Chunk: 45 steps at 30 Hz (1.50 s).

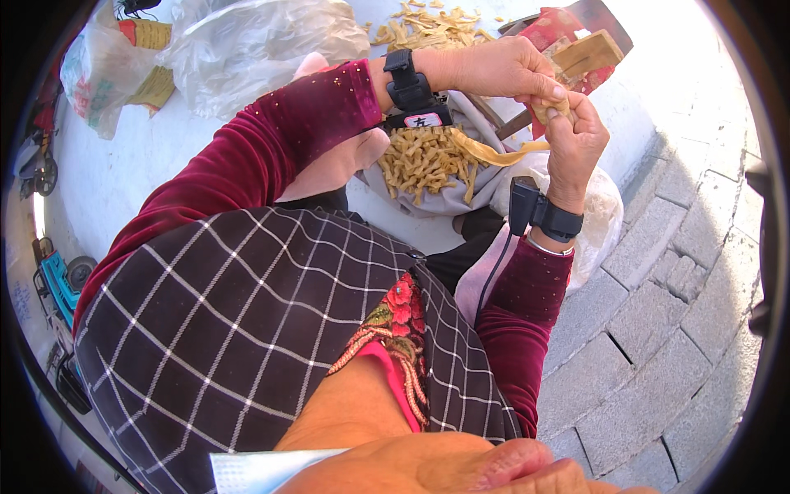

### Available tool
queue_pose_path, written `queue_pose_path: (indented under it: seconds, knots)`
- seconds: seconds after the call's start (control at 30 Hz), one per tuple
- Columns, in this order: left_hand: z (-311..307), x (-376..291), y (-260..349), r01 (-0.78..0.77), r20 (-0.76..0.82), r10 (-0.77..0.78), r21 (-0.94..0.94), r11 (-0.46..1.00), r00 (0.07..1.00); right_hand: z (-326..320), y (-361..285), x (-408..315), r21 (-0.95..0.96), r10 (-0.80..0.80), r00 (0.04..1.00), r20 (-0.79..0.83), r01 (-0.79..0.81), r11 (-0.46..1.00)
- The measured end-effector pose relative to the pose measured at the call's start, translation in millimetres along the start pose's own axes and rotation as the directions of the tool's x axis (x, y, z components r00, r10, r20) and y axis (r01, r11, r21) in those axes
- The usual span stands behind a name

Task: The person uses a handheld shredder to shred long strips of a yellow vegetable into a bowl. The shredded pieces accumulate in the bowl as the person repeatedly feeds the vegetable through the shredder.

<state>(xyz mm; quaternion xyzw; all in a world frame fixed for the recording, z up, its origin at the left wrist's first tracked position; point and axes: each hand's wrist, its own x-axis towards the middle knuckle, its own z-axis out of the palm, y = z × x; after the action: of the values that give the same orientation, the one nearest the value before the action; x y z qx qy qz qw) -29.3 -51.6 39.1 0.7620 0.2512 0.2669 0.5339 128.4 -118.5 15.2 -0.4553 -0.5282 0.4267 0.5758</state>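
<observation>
Beyond my lap, both my hands meet at the upper right. My left hand [518,68] pinches a folded tan strip [549,113] between thumb and fingers. From the other side my right hand [577,133] grips the same piece, thumb up. Below them a longer tan strip [500,154] curves over a pile of short tan pieces [423,162]; whether it joins the held piece I cannot tell. The pile rests on a grey cloth [407,200]. Just past my fingers is a wooden block [589,52] with a red patterned cloth [546,28] beneath it.
More tan strips [432,28] lie scattered on the pale ground at the top. Clear plastic bags [265,49] are bunched at the upper left, and a whitish plastic bag [595,210] sits below my right wrist. Grey paving blocks [654,364] cover the right side.
</observation>
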Motion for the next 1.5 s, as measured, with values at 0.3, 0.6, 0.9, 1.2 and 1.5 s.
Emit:
queue_pose_path:
  seconds: [0.3, 0.6, 0.9, 1.2, 1.5]
  knots:
    - [-5.6, -5.6, 7.3, 0.308, 0.282, -0.164, -0.608, 0.732, 0.945, -10.6, -7.2, -0.8, 0.333, 0.012, 0.983, 0.185, -0.074, 0.940]
    - [-15.9, -15.4, 16.8, 0.238, 0.311, -0.020, -0.682, 0.691, 0.950, -36.8, -16.8, -11.4, 0.248, -0.044, 0.994, 0.095, 0.019, 0.969]
    - [-31.5, -14.4, 14.9, 0.063, 0.149, -0.085, 0.145, 0.987, 0.985, -40.3, 3.8, -19.1, 0.139, 0.086, 0.996, -0.005, -0.084, 0.987]
    - [-9.7, -13.3, 14.8, -0.144, 0.317, -0.066, 0.593, 0.792, 0.946, -24.2, 3.8, -14.8, -0.164, 0.131, 0.991, 0.039, -0.123, 0.979]
    - [-14.8, 34.5, -36.2, 0.057, -0.108, 0.036, 0.743, 0.667, 0.993, -36.4, 50.3, 33.8, 0.130, 0.233, 0.964, -0.130, -0.217, 0.968]
